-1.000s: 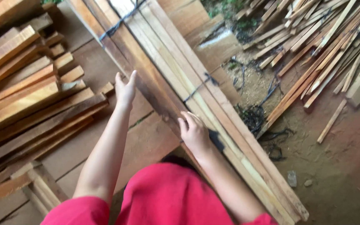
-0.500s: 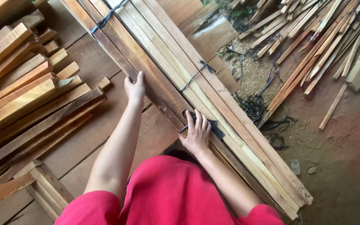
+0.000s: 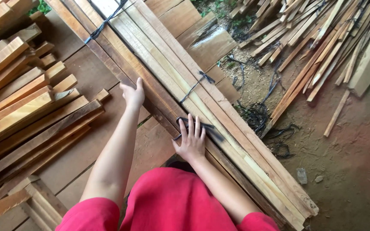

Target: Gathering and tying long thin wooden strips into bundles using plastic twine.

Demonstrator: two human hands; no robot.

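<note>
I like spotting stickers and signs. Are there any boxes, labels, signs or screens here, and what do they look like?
None in view: no boxes, labels, signs or screens.
Only a tied bundle of wooden slats under both hands, the left hand and right hand, with loose slat piles around.

— Where are you working?

— You're in an open-air timber yard or rough woodworking shed. A long bundle of sawn slats [image 3: 172,81] tied with dark cord [image 3: 195,85] lies across a plank floor [image 3: 108,141].

— What else shows it?

— You've got stacked wooden battens [image 3: 18,98] on one side, a loose heap of offcut strips [image 3: 322,38] on bare reddish earth [image 3: 347,162], and scraps of cord lying about.
</note>
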